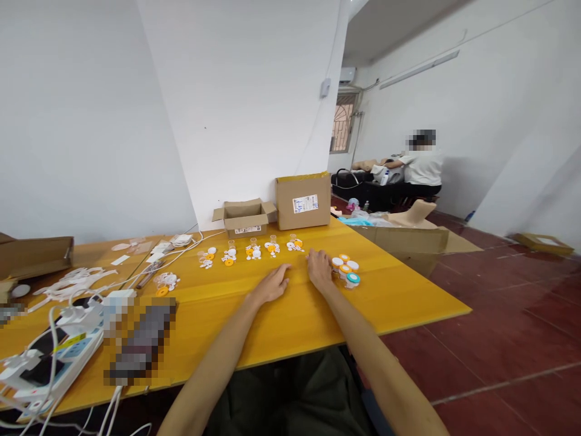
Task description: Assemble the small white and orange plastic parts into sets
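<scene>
My left hand (273, 284) rests on the yellow wooden table (195, 330) with its fingers stretched forward and slightly apart. Nothing is in it. Palm down, my right hand (320, 267) lies to its right, its fingers loosely bent and apart, with no object visible in them. Directly beside the right hand stands a cluster of small clear containers with white and orange lids (345, 267); one has a teal lid (353, 278). Beyond both hands, several groups of small white and orange plastic parts (253, 252) and clear cups (273, 238) form a row.
An open carton (245, 219) and a closed cardboard box (303, 203) stand at the table's back. A power strip (68, 357), a blurred dark device (143, 345) and cables fill the left. At the far right, another person (422, 166) sits at work.
</scene>
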`<state>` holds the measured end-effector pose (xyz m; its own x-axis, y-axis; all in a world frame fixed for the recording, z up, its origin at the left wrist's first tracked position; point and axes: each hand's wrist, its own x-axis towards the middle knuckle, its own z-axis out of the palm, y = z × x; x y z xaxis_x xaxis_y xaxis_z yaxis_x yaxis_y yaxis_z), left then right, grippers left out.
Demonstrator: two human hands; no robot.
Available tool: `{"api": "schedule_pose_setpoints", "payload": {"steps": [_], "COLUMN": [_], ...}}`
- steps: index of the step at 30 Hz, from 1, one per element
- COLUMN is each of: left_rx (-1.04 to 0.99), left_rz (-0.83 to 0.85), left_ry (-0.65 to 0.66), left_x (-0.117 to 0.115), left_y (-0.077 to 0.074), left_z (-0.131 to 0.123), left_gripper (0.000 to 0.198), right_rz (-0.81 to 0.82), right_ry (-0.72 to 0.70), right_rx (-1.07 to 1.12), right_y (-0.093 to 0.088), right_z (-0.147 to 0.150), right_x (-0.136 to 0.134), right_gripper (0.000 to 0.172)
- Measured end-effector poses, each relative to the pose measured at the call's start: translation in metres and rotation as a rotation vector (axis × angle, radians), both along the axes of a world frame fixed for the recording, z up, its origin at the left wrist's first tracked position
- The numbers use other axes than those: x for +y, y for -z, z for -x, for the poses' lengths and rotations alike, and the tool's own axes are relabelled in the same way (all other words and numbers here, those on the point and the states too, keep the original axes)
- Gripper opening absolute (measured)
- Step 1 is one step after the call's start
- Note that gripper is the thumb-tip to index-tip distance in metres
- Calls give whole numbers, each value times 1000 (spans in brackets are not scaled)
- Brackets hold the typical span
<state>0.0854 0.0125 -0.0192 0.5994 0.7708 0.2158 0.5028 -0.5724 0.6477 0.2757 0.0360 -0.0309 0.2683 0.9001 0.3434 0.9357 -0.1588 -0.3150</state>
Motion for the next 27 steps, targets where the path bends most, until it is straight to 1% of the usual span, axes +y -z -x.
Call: {"api": "schedule_pose_setpoints", "payload": {"steps": [3,6,11,14,17,22,27], "left_rx": [8,-2,12,34,20,49,62], "left_rz": [0,-16,-59,-77,-90,-89,-76], "left_ry": [-6,-5,-19,-22,-33,-44,-52], "left_x": [-1,-3,-6,-7,-7,-9,-10], "left_y": [2,4,5,7,8,8,5], "left_z": [1,1,0,-1,-2,-3,-4], "left_gripper": [43,43,43,42,42,44,44], "right_rz": [-110,-186,-169,-135,-132,-180,-126], "right_ry": [-8,-7,43,18,-7,5,16], "right_rx": [18,51,107,96,76,1,32], "right_y": [10,15,7,1,1,2,-2], "right_z": [-11,-19,-22,-24,-27,-29,-31], "right_x": [17,37,65,77,87,97,97], "right_gripper": [34,39,40,38,36,35,30]}}
